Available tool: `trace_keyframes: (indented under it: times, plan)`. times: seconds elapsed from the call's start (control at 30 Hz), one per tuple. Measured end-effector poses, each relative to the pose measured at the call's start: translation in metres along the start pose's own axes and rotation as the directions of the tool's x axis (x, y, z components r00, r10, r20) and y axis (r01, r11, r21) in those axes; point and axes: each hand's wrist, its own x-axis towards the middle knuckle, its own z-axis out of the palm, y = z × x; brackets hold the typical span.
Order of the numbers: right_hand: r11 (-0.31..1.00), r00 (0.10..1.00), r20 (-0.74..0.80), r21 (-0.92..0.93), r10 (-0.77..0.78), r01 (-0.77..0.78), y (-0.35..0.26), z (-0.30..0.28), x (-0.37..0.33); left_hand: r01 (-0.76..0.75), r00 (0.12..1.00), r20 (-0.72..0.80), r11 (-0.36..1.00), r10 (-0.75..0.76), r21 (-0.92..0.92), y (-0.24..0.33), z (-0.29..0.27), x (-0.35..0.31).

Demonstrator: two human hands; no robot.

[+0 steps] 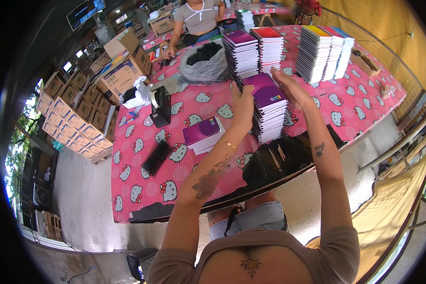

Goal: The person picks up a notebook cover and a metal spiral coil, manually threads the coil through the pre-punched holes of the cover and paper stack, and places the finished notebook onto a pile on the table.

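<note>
1. The left hand (243, 106) is at the left side of the stack of purple notebooks (270, 113), its thumb by the upper left edge; its other fingers are partly hidden.
2. The right hand (294, 90) is opened out on the stack's right side, palm turned toward it, fingers stretched to its far right corner; how firmly it presses cannot be told.
3. The left wrist, with a thin gold bracelet (230, 145) just below it, lies left of the stack.
4. The tattooed left forearm (213, 173) slants toward the stack from its near left.
5. The right forearm (327, 154), bearing a small dark tattoo, rises more steeply on the stack's near right.
</note>
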Motion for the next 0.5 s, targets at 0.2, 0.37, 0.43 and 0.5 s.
trace_keyframes:
  times: [0.2,0.37,0.43,0.5]
  plan:
    - [0.981,0.994,0.074,-0.184,0.081,-0.067,0.000,0.015,0.011,0.033,0.995,-0.101,0.989,-0.019,0.143,-0.019,0.015,0.008]
    - [1.000,0.992,0.126,0.027,0.011,-0.015,0.023,-0.012,0.015,0.107,0.994,-0.022,0.993,-0.108,-0.046,-0.010,-0.003,-0.006]
    - [0.991,0.999,0.028,0.131,-0.042,0.038,0.040,-0.051,0.000,-0.051,0.999,0.018,0.984,0.048,0.168,0.000,-0.032,-0.027]
    - [0.982,0.993,-0.102,0.170,-0.065,0.082,0.047,-0.071,-0.039,-0.456,0.878,0.248,0.554,0.410,0.696,0.030,-0.117,-0.073]
